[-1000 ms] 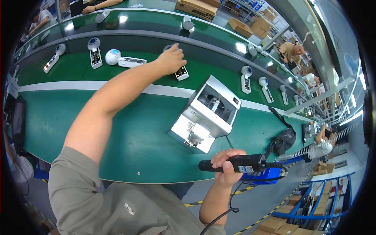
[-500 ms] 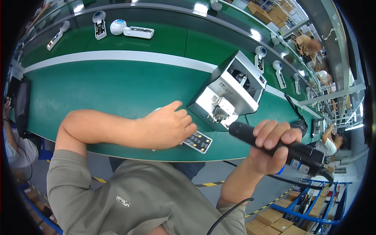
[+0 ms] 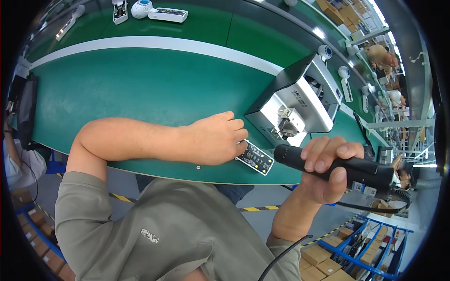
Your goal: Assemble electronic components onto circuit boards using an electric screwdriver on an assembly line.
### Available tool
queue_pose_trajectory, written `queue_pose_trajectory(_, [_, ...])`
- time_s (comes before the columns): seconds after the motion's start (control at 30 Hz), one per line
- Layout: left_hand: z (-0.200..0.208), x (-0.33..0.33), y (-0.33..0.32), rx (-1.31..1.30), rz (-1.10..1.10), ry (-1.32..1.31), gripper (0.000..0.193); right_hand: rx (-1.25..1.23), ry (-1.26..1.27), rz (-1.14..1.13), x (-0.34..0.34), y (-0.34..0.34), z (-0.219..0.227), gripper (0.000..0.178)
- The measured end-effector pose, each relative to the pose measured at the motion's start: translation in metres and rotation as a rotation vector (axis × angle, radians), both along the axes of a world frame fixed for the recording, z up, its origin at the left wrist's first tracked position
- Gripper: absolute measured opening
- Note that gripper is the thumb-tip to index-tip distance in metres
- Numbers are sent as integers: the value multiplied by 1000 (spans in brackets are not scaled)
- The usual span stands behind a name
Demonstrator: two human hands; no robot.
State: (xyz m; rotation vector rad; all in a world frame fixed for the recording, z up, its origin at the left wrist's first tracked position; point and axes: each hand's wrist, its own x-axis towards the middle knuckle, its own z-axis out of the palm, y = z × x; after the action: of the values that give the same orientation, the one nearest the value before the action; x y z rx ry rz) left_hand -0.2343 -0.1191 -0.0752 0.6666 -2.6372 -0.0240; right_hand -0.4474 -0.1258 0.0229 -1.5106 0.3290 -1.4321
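My left hand reaches across the bench with its fingers curled round the near end of a white, elongated device. A dark circuit board with small gold-coloured spots faces up in the device's open side; its other end is hidden under the hand. My right hand grips a thick black electric screwdriver, its tip pointing left. That tip appears beside the device's right end; whether they touch I cannot tell. Just beyond both stands a silver and black screw feeder, with a metal pick-up fitting on its front.
A green bench has a pale strip along its far side. Beyond it lie several white devices with round heads, such as one device. A small round piece sits near the front edge. The screwdriver's black cable trails at right.
The view has shifted, so bench things sit higher and further right. My left hand has brought the device closer to the screwdriver tip, and its raised index finger has curled in.
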Motion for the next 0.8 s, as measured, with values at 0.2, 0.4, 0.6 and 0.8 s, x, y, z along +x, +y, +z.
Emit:
queue_pose_trajectory(0.2, [0,1,0,1,-1,4,22,40,-27,-13,10,0,-19,29])
queue_pose_trajectory(0.4, [-6,2,-1,13,-7,28,22,87,-26,8,16,-3,-22,30])
queue_pose_trajectory(0.6, [-3,4,-1,38,-3,54,22,93,-7,13,19,-6,-21,30])
queue_pose_trajectory(0.8, [-3,5,-2,52,-13,74,22,110,20,24,20,-8,-21,29])
